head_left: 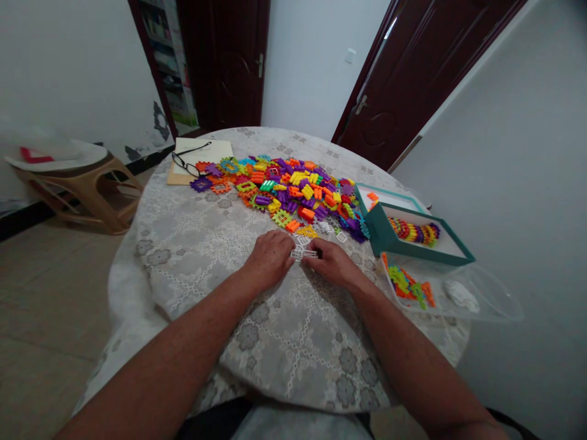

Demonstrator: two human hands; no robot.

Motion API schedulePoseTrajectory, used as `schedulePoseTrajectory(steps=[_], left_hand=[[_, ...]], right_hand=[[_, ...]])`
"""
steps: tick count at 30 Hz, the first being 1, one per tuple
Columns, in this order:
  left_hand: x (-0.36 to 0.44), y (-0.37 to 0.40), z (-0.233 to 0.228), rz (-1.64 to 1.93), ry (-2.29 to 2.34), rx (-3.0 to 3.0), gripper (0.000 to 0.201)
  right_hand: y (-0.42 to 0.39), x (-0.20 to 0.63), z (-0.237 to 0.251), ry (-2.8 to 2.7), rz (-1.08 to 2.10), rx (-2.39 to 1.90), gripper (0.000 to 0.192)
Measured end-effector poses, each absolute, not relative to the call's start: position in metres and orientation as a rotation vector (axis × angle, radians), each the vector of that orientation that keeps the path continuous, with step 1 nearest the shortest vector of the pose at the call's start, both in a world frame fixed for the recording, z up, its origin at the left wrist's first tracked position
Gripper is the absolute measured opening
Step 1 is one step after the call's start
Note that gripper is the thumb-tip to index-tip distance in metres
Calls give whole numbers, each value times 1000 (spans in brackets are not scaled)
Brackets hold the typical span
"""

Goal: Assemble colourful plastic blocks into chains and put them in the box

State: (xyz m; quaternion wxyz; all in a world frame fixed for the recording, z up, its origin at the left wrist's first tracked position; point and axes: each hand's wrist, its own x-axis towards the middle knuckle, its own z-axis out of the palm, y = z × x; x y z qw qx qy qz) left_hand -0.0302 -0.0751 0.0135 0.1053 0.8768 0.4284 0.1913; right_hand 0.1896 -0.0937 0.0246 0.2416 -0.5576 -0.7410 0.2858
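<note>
Room and work surface, seen from above. Pale walls (527, 183) enclose the scene, darkened by flaking patches low on the left, above a tiled floor (41, 318). Two dark reddish-brown panelled doors with metal handles stand beyond, one at left (224, 73) and one at right (426, 67); stocked shelves (167, 61) show beside the left one. The round tabletop (197, 244) wears a grey-and-white floral cloth, which hangs in folds over the near left edge. Left of it stands a tan stool (92, 189) with a pale top bearing a red item. Across the far middle of the tabletop spreads a heap of multicoloured plastic pieces (298, 189). At its right sits a green-edged box (431, 252) containing a row of coloured pieces; nearer, a clear tub (486, 296) holds orange and green pieces and a white bundle. A pale pad (220, 148) lies at far left, dark-framed glasses (183, 164) resting partly on it. The left hand (271, 252) and right hand (337, 264) meet just in front of the heap, the fingers of each pinching small white lattice pieces (300, 253), which lie between them; whether these are joined cannot be told.
</note>
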Motion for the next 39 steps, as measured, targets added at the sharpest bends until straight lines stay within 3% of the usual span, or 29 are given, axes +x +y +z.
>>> schedulePoseTrajectory(steps=[7, 17, 28, 32, 39], left_hand=[[-32, -77, 14, 593, 1268, 2571, 24], [-31, -75, 10, 583, 1291, 2566, 22], [-32, -75, 13, 590, 1257, 2589, 14], [-33, -74, 14, 595, 1164, 2637, 13], [-40, -72, 14, 729, 1060, 2595, 15]], right_hand=[[-90, 185, 24, -2035, 766, -1585, 41], [-67, 174, 42, -2298, 700, -1733, 40], [-83, 166, 34, -2125, 757, -1631, 13], [-100, 164, 34, -2162, 625, -1548, 1], [-141, 207, 52, -2063, 644, -1580, 20]])
